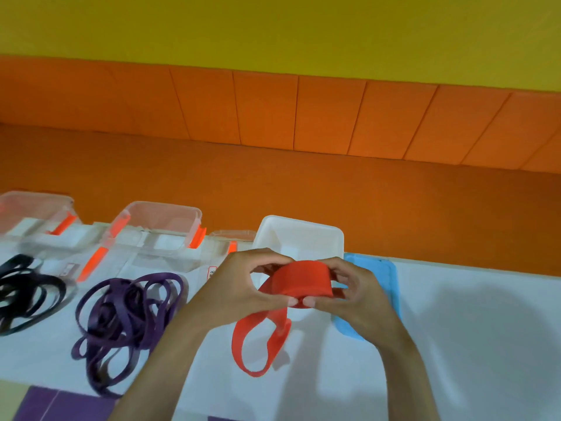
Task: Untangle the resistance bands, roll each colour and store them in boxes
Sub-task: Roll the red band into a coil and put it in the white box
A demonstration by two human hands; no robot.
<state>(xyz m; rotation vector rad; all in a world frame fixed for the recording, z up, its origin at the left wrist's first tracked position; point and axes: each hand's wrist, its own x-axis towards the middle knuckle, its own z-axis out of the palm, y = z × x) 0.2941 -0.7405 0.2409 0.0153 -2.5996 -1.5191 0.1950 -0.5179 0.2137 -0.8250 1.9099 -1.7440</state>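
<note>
Both hands hold a red resistance band [299, 279] above the table, partly wound into a thick roll. My left hand [243, 287] grips the roll's left side and my right hand [355, 291] grips its right side, thumbs meeting underneath. The band's loose loop hangs down to the white tabletop [470, 329]. A purple band [127, 323] lies tangled to the left, and a black band [24, 293] lies at the far left. Just behind the hands stands a white box [300, 235].
Two clear boxes with orange clips [158, 229] [36, 217] stand at the back left, their lids beside them. A blue lid [382, 278] lies right of the white box. Behind the table runs an orange padded bench and a yellow wall.
</note>
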